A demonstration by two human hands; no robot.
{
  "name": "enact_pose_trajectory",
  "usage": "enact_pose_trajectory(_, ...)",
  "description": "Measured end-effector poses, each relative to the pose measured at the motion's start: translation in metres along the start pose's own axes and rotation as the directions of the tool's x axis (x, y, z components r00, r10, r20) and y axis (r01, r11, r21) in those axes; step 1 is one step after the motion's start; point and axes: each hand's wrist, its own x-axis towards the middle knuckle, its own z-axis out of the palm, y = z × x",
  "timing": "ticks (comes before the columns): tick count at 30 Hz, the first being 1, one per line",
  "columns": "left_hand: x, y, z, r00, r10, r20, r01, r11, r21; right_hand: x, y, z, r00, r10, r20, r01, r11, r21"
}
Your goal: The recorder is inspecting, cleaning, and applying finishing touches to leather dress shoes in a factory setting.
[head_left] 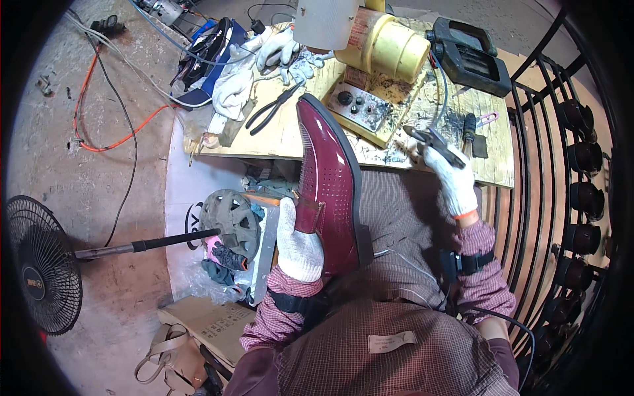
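A glossy burgundy leather shoe (pixel 328 171) with rows of small perforations and a dark sole stands upright before me, toe pointing away and sole to the right. My left hand (pixel 299 247), in a white knit glove, is closed on it near the heel, thumb along its left side. To the right, over the workbench edge, my gloved right hand (pixel 452 181) is closed round a dark hand tool (pixel 437 146); its exact kind I cannot make out. A blue cord runs down close to it. The tool and the shoe are apart.
On the wooden workbench (pixel 277 142) lie black-handled pliers (pixel 274 109), white gloves (pixel 277 49), a control box with knobs (pixel 356 105) and a yellow cylindrical machine part (pixel 386 49). A black rack (pixel 528 198) holding shoes stands right, a fan (pixel 43 264) left.
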Motion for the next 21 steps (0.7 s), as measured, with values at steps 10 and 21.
enact_pose_trajectory(10, 0.026, -0.008, 0.023, 0.983, -0.184, -0.024, 0.181, 0.980, -0.080, -0.054, -0.076, -0.006, 0.940, 0.192, 0.283, -0.237, 0.962, 0.137)
enact_pose_trajectory(21, 0.036, -0.009, 0.039, 0.981, -0.190, -0.029, 0.186, 0.978, -0.094, -0.073, -0.072, 0.019, 0.775, -0.458, 0.436, 0.602, 0.745, -0.288)
